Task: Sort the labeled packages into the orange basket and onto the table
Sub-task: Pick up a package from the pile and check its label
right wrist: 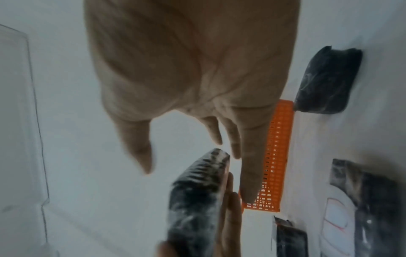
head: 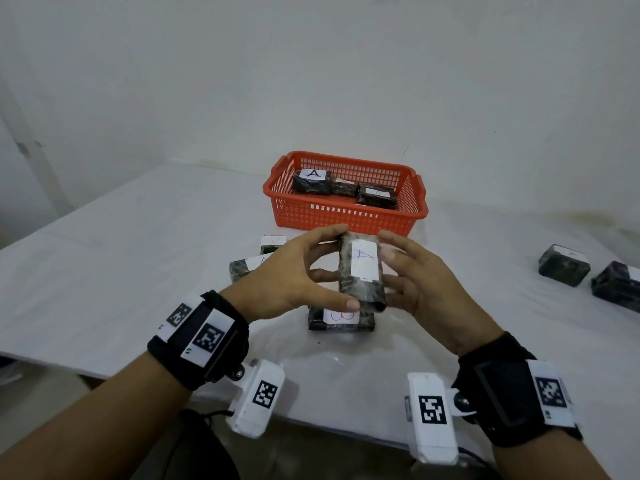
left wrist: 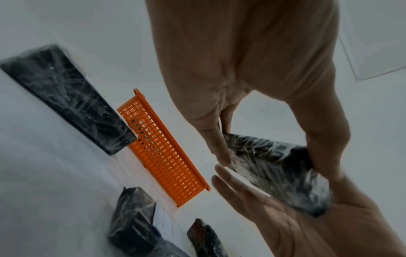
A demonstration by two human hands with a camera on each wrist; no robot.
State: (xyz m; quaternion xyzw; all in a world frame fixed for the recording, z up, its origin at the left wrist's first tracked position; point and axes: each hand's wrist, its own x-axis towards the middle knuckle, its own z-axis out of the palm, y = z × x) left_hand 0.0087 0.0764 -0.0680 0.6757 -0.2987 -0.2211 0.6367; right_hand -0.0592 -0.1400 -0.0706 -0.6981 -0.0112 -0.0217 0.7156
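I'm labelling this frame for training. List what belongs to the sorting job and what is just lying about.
Job: held A package, left hand, right hand, basket with its packages, B package, loose packages, table.
Not the job: wrist cameras, marker bands, wall.

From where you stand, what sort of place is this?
Likely a plain workroom set up for sorting: a white table against bare white walls, an orange basket holding wrapped packages marked A, and more labelled packages lying on the table.
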